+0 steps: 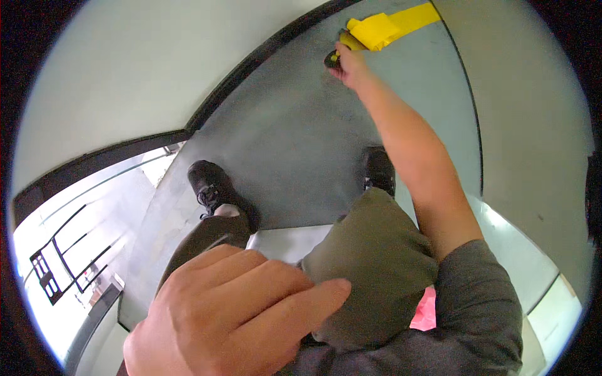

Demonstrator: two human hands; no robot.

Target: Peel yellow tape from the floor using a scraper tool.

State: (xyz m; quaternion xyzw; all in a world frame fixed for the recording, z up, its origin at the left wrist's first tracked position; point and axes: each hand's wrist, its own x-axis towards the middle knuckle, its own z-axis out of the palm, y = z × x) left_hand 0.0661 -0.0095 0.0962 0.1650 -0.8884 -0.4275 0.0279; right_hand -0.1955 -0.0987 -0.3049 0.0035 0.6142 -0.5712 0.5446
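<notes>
Grey concrete floor [295,125] is filling the middle of the view, bounded on the left by a pale wall with a dark baseboard [251,59] curving along it. Low at the left edge, a black metal railing [63,250] is showing through a bright opening. Closest to the camera, the left hand [232,313] is hovering loosely open, fingers together and relaxed, holding nothing, just above the person's knee in olive trousers [370,263]. Two black shoes [210,188] are standing on the floor, so the person is squatting or kneeling low. Further right, the right arm is stretching far forward, and the right hand [351,66] is closing around a small dark tool with a yellow-green part [332,58], pressing it onto the floor right at the near end of a yellow tape strip [401,22]. That strip is running away toward the top right, with a loose, crumpled flap at its near end. Judging from this, the tape is being pressed or worked at its end; the next move is calling for a steady reach and firm downward pressure beside the flap. A pink patch [425,311] is peeking out beside the grey sleeve [483,313]. No containers are showing anywhere.
</notes>
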